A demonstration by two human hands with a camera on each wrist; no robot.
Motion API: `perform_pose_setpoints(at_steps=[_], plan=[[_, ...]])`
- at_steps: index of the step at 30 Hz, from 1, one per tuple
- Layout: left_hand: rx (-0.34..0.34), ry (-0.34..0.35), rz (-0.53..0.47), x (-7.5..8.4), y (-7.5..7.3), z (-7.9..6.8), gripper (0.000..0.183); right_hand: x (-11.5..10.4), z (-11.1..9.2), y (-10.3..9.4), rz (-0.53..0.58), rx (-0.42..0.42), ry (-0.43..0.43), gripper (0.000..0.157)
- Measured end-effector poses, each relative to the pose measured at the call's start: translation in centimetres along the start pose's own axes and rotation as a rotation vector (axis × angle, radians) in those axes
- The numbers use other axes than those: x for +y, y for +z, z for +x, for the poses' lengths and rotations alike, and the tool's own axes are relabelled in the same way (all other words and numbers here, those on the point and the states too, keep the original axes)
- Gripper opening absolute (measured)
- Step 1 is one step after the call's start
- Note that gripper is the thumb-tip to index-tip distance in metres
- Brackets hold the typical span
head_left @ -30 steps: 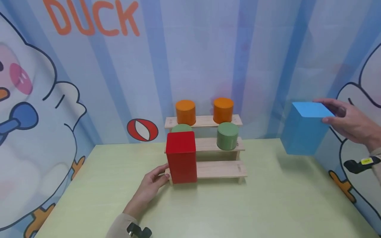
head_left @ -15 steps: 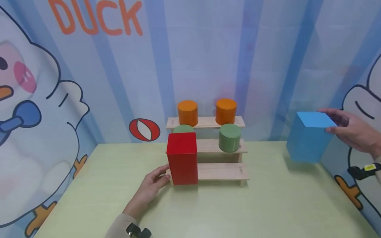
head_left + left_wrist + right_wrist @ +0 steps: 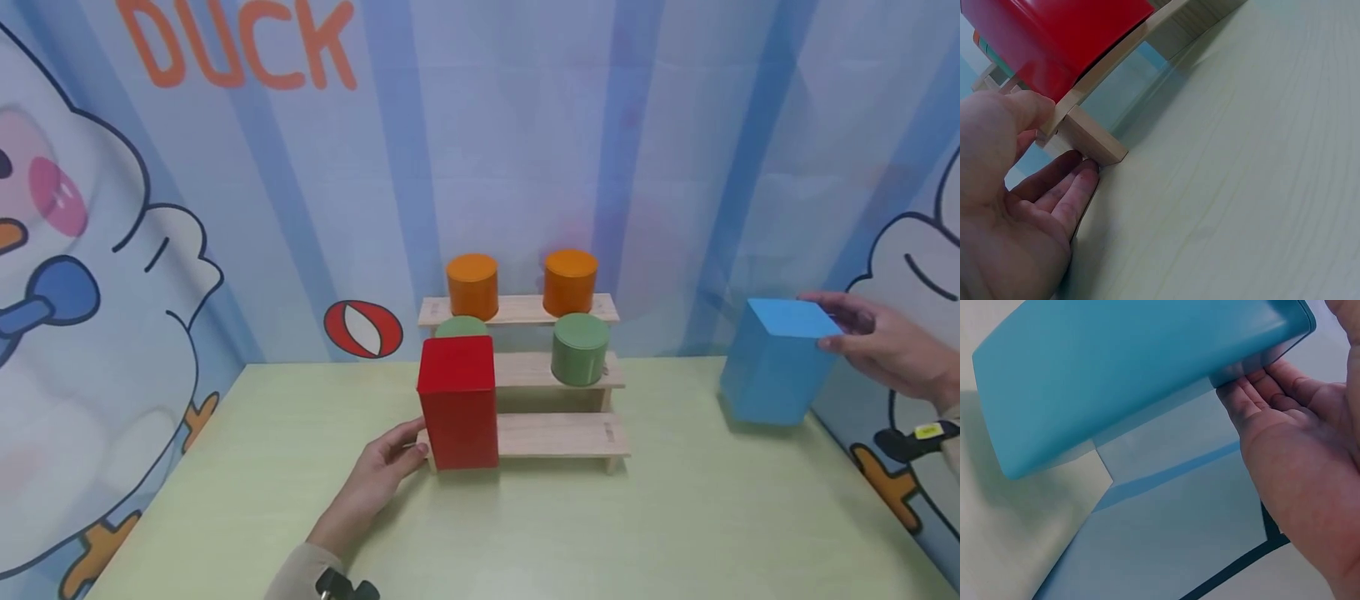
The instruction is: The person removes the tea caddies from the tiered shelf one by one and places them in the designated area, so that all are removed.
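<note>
My left hand (image 3: 377,471) grips the left end of a three-step wooden display stand (image 3: 558,435), thumb on the lowest step and fingers against its leg (image 3: 1094,136). On that step, right beside the thumb, stands a tall red box (image 3: 459,425). At the far right my right hand (image 3: 888,343) holds a tall blue box (image 3: 776,367) between thumb and fingers near its top right edge. The blue box hangs close over the table; whether its base touches cannot be told. In the right wrist view its smooth side (image 3: 1122,369) fills the upper part.
Two orange cylinders (image 3: 571,283) stand on the top step. A green cylinder (image 3: 580,350) is on the middle step's right, another green one (image 3: 461,326) mostly behind the red box. A printed duck backdrop (image 3: 495,167) encloses the pale table (image 3: 525,533) at back and sides.
My right hand has lowered the blue box toward the table and slightly to the right. The left hand stays at the stand's end. The view has shifted slightly.
</note>
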State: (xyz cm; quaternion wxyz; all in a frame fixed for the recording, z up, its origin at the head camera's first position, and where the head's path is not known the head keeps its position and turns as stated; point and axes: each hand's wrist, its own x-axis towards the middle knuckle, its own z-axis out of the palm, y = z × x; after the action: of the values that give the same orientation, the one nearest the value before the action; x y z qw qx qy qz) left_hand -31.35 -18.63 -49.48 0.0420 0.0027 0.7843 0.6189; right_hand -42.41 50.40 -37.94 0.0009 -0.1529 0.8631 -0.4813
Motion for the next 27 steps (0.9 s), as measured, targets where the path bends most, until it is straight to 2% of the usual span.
perform_pose_setpoints(at_steps=[11, 27], plan=[[-0.003, -0.003, -0.006, 0.0, -0.2, -0.1, 0.052, 1.3, 0.3, 0.6, 0.043, -0.039, 0.032, 0.079], [-0.003, -0.002, -0.005, -0.1, -0.2, 0.1, 0.051, 2.5, 0.4, 1.0, 0.043, -0.075, 0.022, 0.079]])
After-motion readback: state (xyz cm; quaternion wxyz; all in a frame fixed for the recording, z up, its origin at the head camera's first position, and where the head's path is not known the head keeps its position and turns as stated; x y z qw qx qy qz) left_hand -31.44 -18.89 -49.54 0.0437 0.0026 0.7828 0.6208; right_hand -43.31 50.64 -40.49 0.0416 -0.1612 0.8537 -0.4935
